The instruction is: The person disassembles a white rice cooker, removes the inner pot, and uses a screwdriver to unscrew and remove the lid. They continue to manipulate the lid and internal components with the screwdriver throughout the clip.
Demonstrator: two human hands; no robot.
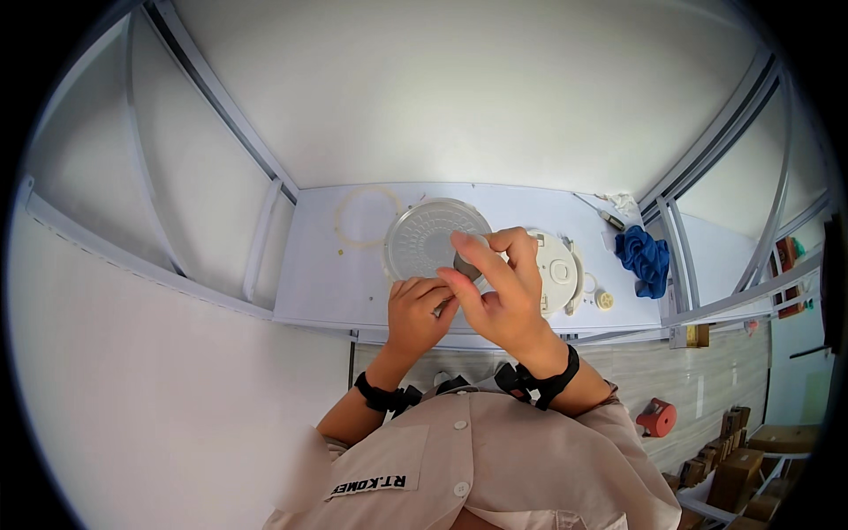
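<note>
Between the thumb and fingers of my right hand (pixel 502 291) is a small dark-grey cylindrical piece (pixel 469 262), raised over the worktable. My left hand (pixel 419 311) is closed just beside it, fingertips curled toward the thumb. Whatever it pinches is too small or hidden to name. Behind both hands lies a round, translucent disc (pixel 433 221) with a ridged pattern and a pale rim, its near part covered by my hands. To the right, partly behind my right hand, sits a white round plastic housing (pixel 558 270) with a raised centre.
On the white table (pixel 309 265) lie a thin cream ring (pixel 338 212), a small cream round part (pixel 604 299), a screwdriver (pixel 609 217) and a crumpled blue cloth (pixel 644 261). Metal frame posts stand at both sides. A red stool-like object (pixel 656 418) is on the floor, near cardboard boxes (pixel 735 477).
</note>
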